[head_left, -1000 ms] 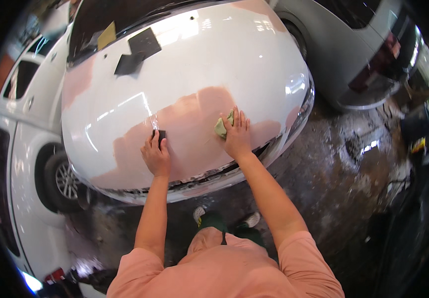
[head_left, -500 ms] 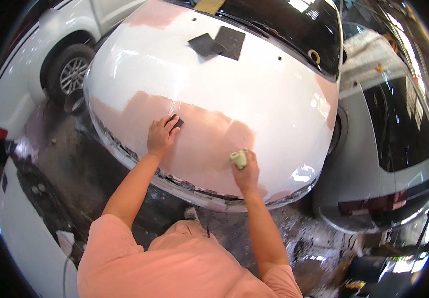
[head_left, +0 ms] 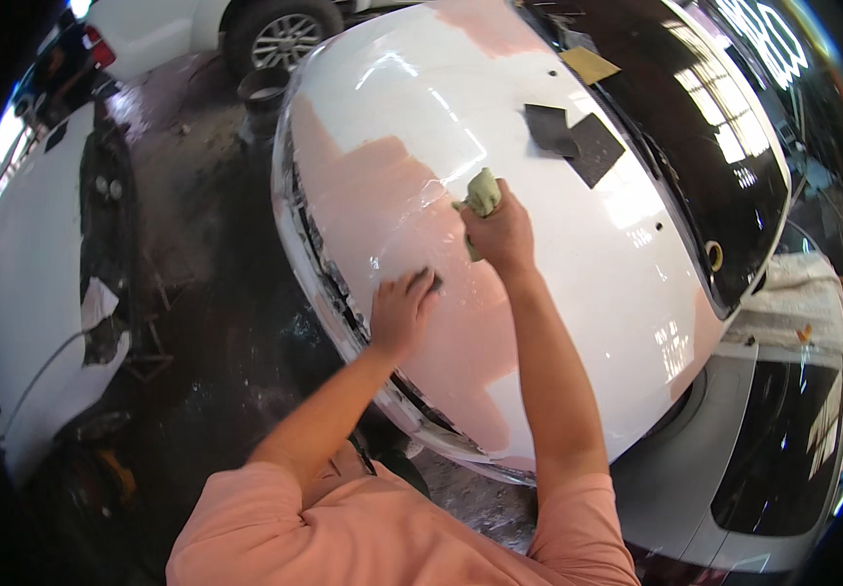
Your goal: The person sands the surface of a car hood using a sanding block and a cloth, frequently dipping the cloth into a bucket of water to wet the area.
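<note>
I'm mid wet-sanding the pink filler patch (head_left: 382, 210) on the white hood (head_left: 577, 254): left hand (head_left: 400, 314) fingers pressed flat on a dark sanding block (head_left: 432, 282), right hand (head_left: 501, 234) pinching a yellow-green cloth (head_left: 481, 193); next needs even strokes, then a wipe

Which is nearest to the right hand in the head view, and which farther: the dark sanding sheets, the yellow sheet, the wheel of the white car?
1. Dark sanding sheets, on the hood just beyond the right hand.
2. Yellow sheet, farther up by the windshield.
3. Wheel, far off at the upper left.
</note>
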The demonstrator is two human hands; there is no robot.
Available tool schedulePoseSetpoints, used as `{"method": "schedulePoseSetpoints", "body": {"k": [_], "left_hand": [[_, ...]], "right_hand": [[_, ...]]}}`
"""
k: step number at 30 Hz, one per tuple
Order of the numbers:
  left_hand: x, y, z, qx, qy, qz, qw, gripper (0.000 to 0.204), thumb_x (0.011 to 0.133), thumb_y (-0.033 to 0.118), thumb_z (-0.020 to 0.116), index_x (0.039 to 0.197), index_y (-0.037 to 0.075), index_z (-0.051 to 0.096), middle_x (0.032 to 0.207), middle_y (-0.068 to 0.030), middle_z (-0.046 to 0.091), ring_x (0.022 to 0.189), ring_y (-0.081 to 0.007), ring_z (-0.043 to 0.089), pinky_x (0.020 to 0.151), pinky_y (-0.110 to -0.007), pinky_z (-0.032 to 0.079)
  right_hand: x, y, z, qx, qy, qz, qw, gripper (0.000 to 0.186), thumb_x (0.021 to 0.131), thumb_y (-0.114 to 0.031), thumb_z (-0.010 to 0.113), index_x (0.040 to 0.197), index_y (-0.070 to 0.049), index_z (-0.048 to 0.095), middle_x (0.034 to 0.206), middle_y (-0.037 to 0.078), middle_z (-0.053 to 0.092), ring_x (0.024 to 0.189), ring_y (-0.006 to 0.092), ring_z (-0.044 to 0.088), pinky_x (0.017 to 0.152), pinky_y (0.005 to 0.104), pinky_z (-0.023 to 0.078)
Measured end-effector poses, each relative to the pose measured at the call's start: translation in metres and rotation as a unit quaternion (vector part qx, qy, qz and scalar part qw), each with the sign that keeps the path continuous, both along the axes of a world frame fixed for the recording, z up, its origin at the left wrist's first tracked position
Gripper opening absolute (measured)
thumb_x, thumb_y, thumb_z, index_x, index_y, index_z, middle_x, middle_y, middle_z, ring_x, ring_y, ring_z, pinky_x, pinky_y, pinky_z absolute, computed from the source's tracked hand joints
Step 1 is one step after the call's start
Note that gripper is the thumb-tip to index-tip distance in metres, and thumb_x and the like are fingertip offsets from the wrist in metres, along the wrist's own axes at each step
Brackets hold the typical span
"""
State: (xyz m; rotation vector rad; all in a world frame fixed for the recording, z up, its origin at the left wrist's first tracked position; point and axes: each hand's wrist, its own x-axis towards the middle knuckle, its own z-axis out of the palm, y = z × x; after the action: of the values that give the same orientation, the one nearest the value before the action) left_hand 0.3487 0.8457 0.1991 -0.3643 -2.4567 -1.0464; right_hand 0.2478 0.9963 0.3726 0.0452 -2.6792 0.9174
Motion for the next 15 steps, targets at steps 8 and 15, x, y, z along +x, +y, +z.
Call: {"method": "schedulePoseSetpoints", "body": {"k": [8,15], "left_hand": [[-0.129,-0.035,0.030,0.024,-0.064,0.231,0.971,0.035,0.100,0.031,0.069,0.133,0.018,0.073,0.123,-0.0088,0.069,0.113,-0.0379,0.062,0.100,-0.049,0.052],[-0.009,0.049,0.010,0.015,-0.033,0.145,0.989,0.040,0.098,0.029,0.072,0.138,0.019,0.072,0.130,-0.0078,0.068,0.111,-0.0389,0.062,0.101,-0.049,0.052]], "right_hand": [[-0.002,0.141,-0.071,0.194,0.092,0.061,0.975,0.064,0.088,-0.034,0.083,0.141,-0.009,0.057,0.156,0.026,0.049,0.141,0.0453,0.049,0.116,0.0547,0.043],[0.009,0.176,-0.100,0.154,0.102,0.064,0.981,0.071,0.092,-0.044,0.079,0.146,-0.009,0.051,0.161,0.027,0.041,0.148,0.0473,0.039,0.125,0.0601,0.029]]}}
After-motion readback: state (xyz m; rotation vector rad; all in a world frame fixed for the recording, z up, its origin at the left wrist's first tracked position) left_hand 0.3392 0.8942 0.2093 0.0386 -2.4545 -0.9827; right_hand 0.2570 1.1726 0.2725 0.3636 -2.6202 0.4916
